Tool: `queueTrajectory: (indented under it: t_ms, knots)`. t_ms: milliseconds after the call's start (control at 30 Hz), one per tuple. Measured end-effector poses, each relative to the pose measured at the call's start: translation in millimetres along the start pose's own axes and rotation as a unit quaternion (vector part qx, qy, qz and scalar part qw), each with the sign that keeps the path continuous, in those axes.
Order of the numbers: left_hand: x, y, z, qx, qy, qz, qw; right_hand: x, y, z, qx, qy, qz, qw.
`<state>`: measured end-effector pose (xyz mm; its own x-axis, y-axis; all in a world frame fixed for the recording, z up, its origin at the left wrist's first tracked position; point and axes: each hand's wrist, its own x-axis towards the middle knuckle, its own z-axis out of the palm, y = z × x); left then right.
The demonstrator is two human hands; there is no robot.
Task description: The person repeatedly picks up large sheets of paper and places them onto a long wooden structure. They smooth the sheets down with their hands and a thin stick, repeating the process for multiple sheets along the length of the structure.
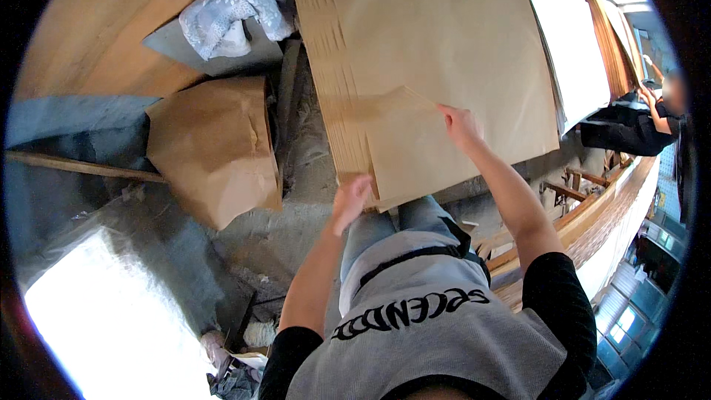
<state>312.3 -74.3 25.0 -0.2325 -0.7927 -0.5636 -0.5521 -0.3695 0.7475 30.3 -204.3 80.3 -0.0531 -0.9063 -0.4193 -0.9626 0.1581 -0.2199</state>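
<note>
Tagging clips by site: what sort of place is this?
Likely a workshop handling sheet material, though exactly what it makes isn't clear: a large stack of brown sheets, a long layered wood-coloured stack at right, and a co-worker beyond.

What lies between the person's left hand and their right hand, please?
In the head view, only brown paper sheets lie between the left hand and the right hand; no other object shows on that stretch.

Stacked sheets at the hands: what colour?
The stacked sheets are light brown, best seen in the head view.
</note>
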Motion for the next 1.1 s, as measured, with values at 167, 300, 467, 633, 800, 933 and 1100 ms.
queueTrajectory:
  t_ms: [167,300,467,633,800,933,1100]
  knots:
    - [53.8,-24.6,-3.5,-0.439,0.151,0.018,0.885,-21.6,-29.8,-4.7,-0.075,-0.027,-0.057,0.995]
    - [75.8,3.5,-22.3,-0.494,0.19,-0.036,0.848,-26.4,2.7,4.7,-0.035,0.013,-0.013,0.999]
    - [94.7,2.1,-23.6,-0.48,0.212,-0.045,0.85,-37.4,-10.1,-3.8,-0.075,0.007,-0.04,0.996]
    - [97.4,2.5,-22.8,-0.472,0.205,-0.084,0.853,-43.6,6.2,-1.3,-0.045,0.011,-0.006,0.999]
    - [99.3,8.9,-21.8,-0.432,0.179,-0.055,0.882,-53.1,17.2,5.8,-0.04,0.03,-0.017,0.999]
    - [77.0,4.1,-18.3,-0.422,0.048,-0.087,0.901,-63.0,39.9,0.2,0.092,0.069,-0.03,0.993]
    - [19.6,18.8,-9.3,-0.515,-0.158,-0.131,0.833,-85.9,124.8,-0.5,0.368,0.09,0.077,0.922]
